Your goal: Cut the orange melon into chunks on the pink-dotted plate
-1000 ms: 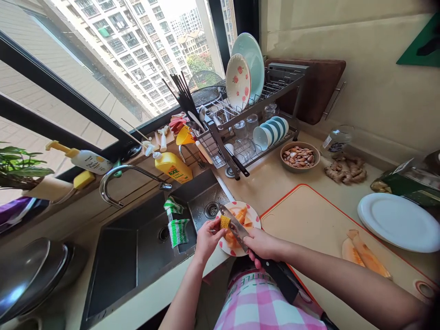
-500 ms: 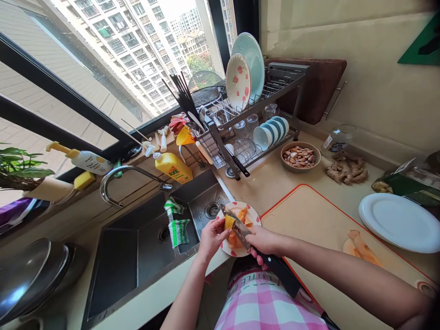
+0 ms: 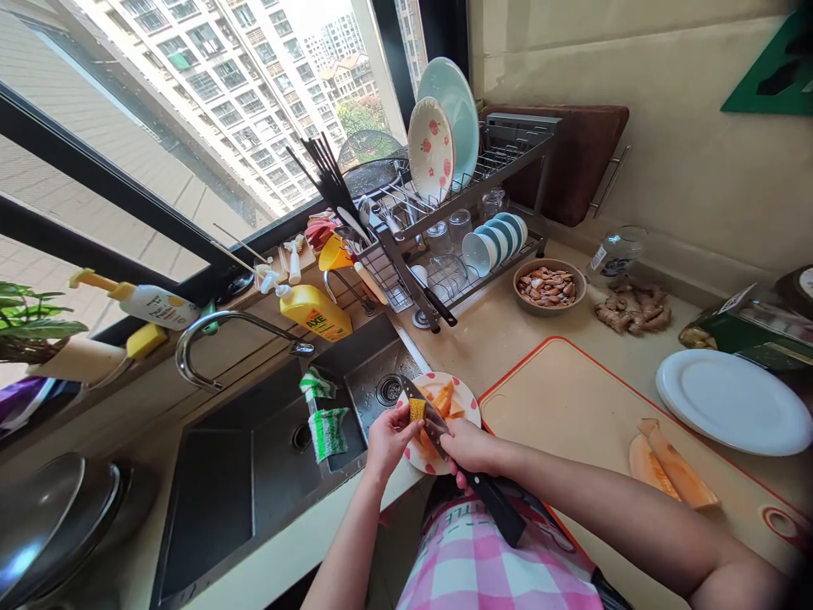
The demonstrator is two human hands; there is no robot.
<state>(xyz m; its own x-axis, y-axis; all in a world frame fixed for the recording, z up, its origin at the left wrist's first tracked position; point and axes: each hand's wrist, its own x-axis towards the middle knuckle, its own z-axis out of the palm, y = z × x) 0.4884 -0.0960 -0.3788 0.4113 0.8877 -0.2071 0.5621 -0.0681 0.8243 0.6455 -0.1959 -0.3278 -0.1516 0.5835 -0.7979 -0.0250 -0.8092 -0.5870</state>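
The cutting board [image 3: 559, 407] is leaving free room at the right hand's [image 3: 473, 446] 3 o'clock, with the white plate [image 3: 730, 402] blocking beyond it. The dish rack [image 3: 412, 284] is standing in the way at 12 o'clock.

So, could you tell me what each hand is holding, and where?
The right hand grips a black-handled steel knife by its handle; the left hand pinches an orange melon piece at its edge.

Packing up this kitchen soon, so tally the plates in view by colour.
Pale teal plate: 1
Pink-patterned white plates: 2
Plain white plate: 1
Total: 4
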